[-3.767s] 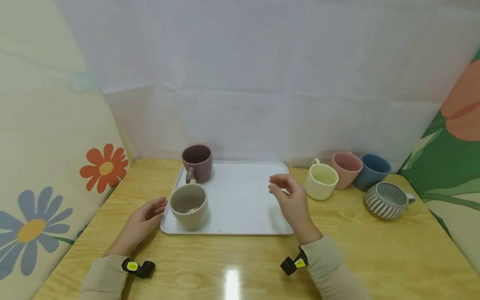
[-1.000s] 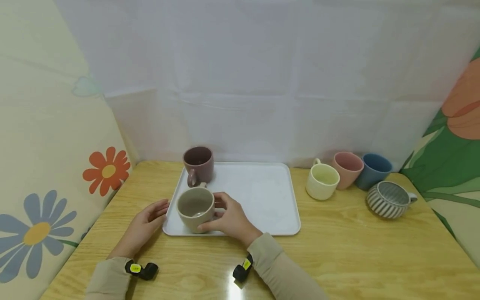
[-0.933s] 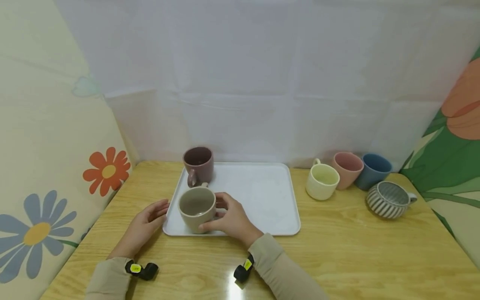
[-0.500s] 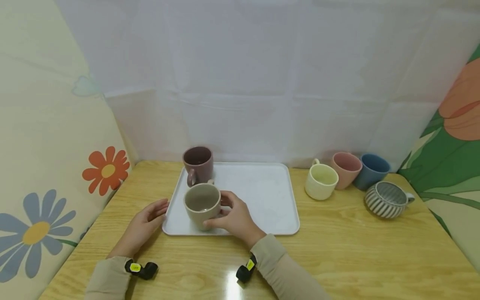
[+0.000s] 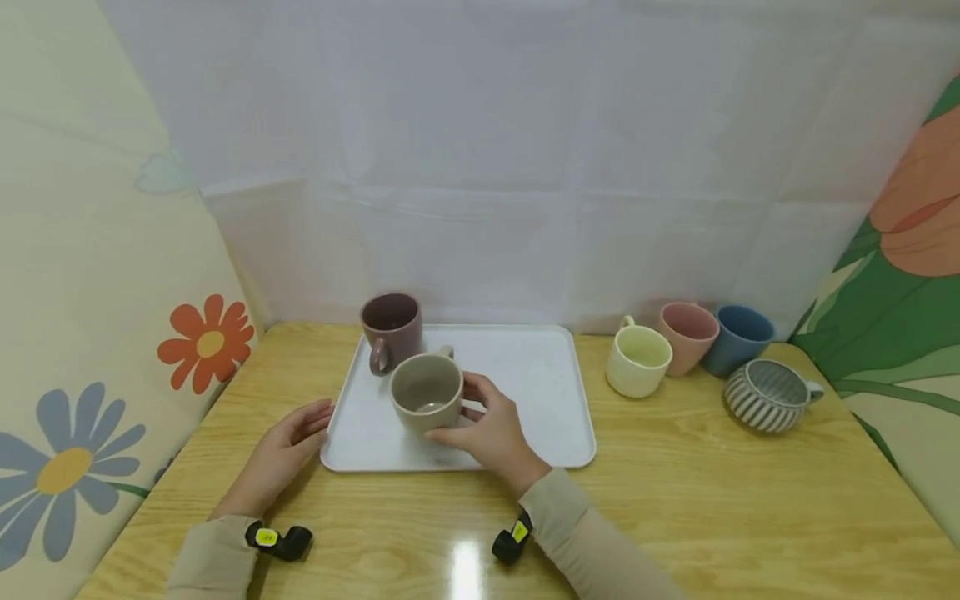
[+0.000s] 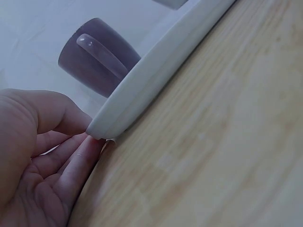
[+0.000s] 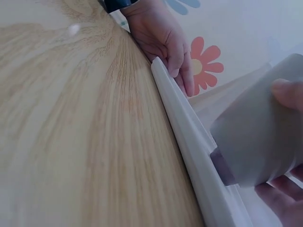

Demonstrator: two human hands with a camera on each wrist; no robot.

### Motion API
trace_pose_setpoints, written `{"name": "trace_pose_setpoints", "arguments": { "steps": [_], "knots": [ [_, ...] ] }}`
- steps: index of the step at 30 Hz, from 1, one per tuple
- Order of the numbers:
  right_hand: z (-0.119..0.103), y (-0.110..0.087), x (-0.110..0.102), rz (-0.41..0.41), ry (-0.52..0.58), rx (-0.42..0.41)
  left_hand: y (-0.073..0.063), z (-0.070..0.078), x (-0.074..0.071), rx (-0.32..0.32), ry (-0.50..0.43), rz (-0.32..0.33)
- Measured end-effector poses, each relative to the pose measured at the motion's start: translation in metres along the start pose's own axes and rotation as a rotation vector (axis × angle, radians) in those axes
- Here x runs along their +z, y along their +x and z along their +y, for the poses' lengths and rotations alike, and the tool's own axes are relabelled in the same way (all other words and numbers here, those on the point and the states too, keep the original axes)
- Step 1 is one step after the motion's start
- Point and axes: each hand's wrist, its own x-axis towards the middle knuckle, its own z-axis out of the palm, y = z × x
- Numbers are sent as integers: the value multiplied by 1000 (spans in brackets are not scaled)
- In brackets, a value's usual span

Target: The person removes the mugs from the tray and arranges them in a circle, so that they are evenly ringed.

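My right hand (image 5: 491,429) holds a beige-grey mug (image 5: 426,392) by its body, with the thumb at the front and the fingers on the right side. The mug is over the left-middle of the white tray (image 5: 525,400) and seems lifted a little off it. Its small handle points to the back. My left hand (image 5: 281,450) rests at the tray's left edge, fingertips touching the rim, as the left wrist view shows too. A dark purple mug (image 5: 393,333) stands at the tray's back left corner, its handle towards me.
Right of the tray, on the wooden table (image 5: 675,500), stand a pale yellow mug (image 5: 637,362), a pink mug (image 5: 686,342), a blue mug (image 5: 738,342) and a striped grey cup (image 5: 765,396). A white cloth (image 5: 465,167) hangs behind.
My right hand has come from the tray's right side and taken hold of the beige-grey mug. It has since carried it right and towards the back. My left hand has stayed.
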Motion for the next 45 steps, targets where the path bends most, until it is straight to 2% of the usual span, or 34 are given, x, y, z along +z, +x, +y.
{"name": "trace_pose_setpoints", "arguments": {
  "steps": [6, 18, 23, 33, 39, 45],
  "knots": [
    [-6, -5, -12, 73, -16, -22, 0, 2, -2, 8, 4, -4],
    [-19, -18, -37, 166, -83, -55, 2, 4, -3, 13, -6, 3],
    [-22, -27, -54, 200, -119, -51, 3, 5, -2, 25, -7, 5],
    [-32, -47, -94, 272, -92, -86, 0, 8, -2, 0, 16, 11],
    [-35, -61, -120, 337, -111, -103, 0, 5, 0, 11, 6, 12],
    [-34, -77, -139, 403, -162, -107, -2, 3, 2, -22, 33, 15]
  ]
}}
